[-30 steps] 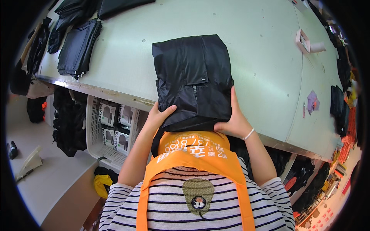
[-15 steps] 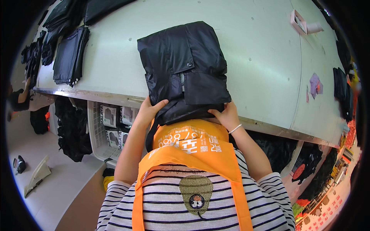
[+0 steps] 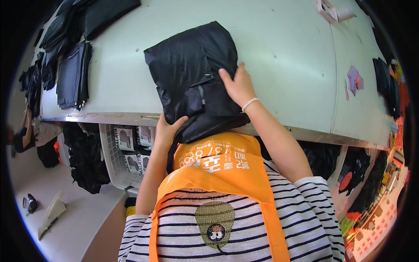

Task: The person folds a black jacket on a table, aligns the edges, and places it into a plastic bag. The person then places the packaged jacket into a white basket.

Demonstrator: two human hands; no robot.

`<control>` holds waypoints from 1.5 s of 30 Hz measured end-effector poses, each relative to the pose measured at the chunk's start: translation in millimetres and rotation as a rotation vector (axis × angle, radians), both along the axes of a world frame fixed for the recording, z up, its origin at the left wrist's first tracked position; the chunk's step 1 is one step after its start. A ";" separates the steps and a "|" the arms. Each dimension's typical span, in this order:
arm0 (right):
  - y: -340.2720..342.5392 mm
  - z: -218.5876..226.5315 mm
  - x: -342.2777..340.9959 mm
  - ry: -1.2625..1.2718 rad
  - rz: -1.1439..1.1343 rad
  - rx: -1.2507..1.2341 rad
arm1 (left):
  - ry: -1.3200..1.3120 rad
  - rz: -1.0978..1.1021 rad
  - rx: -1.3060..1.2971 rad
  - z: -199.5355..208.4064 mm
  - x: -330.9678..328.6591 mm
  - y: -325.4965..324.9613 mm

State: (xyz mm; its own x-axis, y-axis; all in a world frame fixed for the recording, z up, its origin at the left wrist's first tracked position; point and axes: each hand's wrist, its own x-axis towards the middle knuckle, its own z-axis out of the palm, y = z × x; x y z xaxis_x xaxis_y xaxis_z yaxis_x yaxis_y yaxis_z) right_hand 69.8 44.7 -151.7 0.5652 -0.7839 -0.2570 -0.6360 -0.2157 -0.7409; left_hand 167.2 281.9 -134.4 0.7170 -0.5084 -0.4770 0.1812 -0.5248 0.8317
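A folded black garment [image 3: 187, 65] of thin shiny fabric lies on the worktable, its near part hanging over the front edge toward my orange apron [image 3: 209, 153]. It has a flap with a small snap and a short strip of grey zip or mesh beside it. At its lower left corner my left hand [image 3: 171, 131] is closed, thumb on top and fingers hidden under the fabric. My right hand [image 3: 239, 87], with a beaded bracelet at the wrist, grips the garment's right edge, thumb on top and the other fingers at the side.
Stacks of folded black garments [image 3: 73, 76] lie at the far left of the pale worktable [image 3: 288, 87]. A pink box [image 3: 327, 11] and a purple scrap [image 3: 355, 79] sit toward the right. Below the edge stands a white basket [image 3: 109, 153] of packages. Another person [image 3: 26, 131] is at far left.
My right hand has moved up from the near right corner to the right edge, and the flap's right part has folded inward. My left hand stays at the lower left corner.
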 end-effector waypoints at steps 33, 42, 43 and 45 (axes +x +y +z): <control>110.7 80.0 240.1 0.792 0.589 -0.601 | -0.412 -0.372 -0.062 -29.4 141.7 -17.6; 134.4 68.8 287.9 1.196 0.810 -0.758 | -0.124 -0.730 -0.249 -34.0 183.2 20.4; 135.2 64.0 287.0 1.174 0.784 -0.782 | -0.153 -0.806 -0.217 -26.6 197.8 25.6; 136.2 54.3 276.4 1.055 0.716 -0.819 | -0.339 -0.812 -0.117 -7.5 240.8 39.8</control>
State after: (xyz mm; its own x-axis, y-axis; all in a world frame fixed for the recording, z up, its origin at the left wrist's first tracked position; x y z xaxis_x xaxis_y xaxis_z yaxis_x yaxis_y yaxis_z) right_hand 346.2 181.0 -97.4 0.7190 -0.5549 -0.4186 -0.3686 -0.8150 0.4472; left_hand 408.1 321.7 -142.0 0.2070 -0.9539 -0.2175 -0.4762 -0.2924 0.8293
